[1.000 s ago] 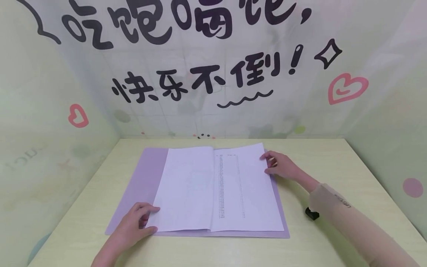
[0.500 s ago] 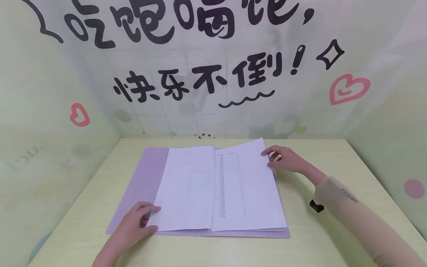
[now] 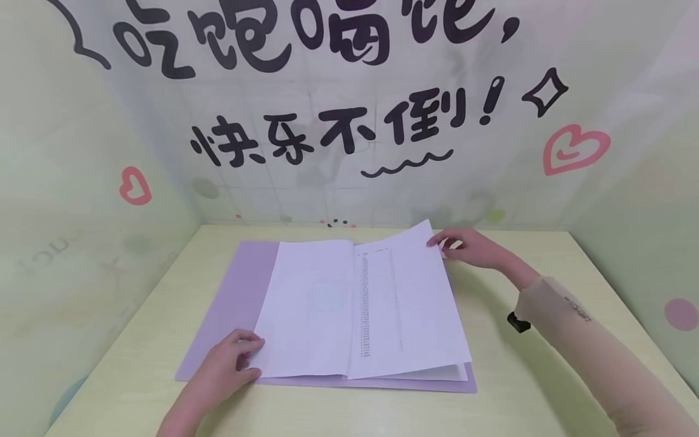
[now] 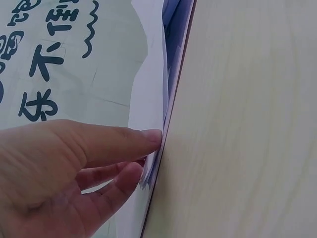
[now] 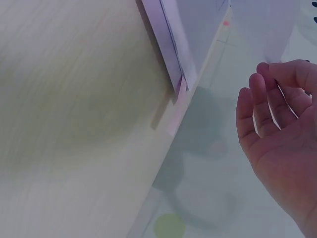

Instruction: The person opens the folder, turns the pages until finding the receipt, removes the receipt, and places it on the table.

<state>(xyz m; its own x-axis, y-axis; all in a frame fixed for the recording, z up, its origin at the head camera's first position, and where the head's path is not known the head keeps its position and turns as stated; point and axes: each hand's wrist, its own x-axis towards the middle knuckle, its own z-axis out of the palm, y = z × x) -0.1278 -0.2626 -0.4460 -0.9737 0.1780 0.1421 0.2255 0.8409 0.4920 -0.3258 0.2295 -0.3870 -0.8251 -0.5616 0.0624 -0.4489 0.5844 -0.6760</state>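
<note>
A folder with a light purple cover [image 3: 235,291] lies spread on the table, its white pages open. The right-hand page [image 3: 404,303], printed with columns of small text, is tilted up at its outer edge. My right hand [image 3: 472,247] pinches that page near its top outer corner; the right wrist view shows thumb and index finger together on the sheet [image 5: 270,29]. My left hand [image 3: 226,361] rests at the lower outer corner of the left-hand page [image 3: 306,309]. In the left wrist view its thumb [image 4: 124,141] and fingertips touch the page edges.
The pale wooden table [image 3: 311,409] carries the folder. Behind it stands a wall covering [image 3: 349,200] with black lettering and hearts, and similar panels flank both sides. A small black object [image 3: 519,321] shows under the right sleeve [image 3: 579,340].
My right hand has moved slightly up and away, lifting the right-hand page's outer edge; a gap over the sheets beneath has widened. The left hand stays at its corner.
</note>
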